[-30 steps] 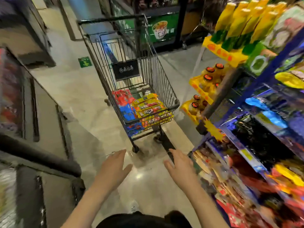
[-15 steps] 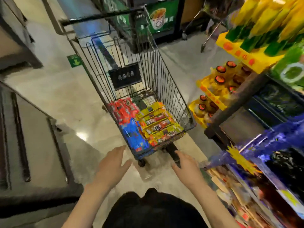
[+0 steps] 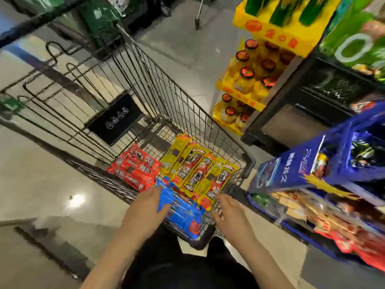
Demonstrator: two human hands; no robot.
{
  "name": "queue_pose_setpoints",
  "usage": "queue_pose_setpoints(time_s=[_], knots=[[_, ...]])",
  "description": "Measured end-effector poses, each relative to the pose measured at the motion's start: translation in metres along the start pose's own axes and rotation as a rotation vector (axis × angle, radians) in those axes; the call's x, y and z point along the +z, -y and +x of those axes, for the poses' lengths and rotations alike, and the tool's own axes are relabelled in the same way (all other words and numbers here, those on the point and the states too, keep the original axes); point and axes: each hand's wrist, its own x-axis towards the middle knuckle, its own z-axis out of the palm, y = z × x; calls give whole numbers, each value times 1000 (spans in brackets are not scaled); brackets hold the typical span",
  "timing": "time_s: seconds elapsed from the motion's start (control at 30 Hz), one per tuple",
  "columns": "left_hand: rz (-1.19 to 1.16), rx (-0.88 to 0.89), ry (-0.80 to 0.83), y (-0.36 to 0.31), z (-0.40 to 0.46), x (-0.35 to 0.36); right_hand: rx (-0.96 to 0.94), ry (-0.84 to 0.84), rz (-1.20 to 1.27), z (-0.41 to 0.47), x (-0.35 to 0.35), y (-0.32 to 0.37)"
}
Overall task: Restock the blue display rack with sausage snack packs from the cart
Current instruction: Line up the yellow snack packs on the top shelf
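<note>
Motion blur smears the blue display rack (image 3: 295,170) at right, while both the left hand (image 3: 149,207) and right hand (image 3: 228,211) reach, fingers spread and empty, over sausage snack packs (image 3: 195,174) in the cart (image 3: 187,122).

Motion blur smears the whole view. The blue rack (image 3: 295,174) runs off the right edge, its goods unreadable. Print on the yellow packs (image 3: 200,172) cannot be read. The left hand (image 3: 145,209) covers part of the blue pack (image 3: 183,213).
</note>
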Motion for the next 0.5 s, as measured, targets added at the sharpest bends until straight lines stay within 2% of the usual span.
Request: queue_pose_setpoints(time_s=[0.2, 0.4, 0.5], knots=[[208, 285, 200, 18, 94, -44, 299, -9, 164, 32, 30, 40], [290, 325, 332, 42, 177, -24, 453, 108, 234, 86, 59, 47], [337, 267, 422, 51, 210, 3, 512, 139, 312, 116, 73, 41]])
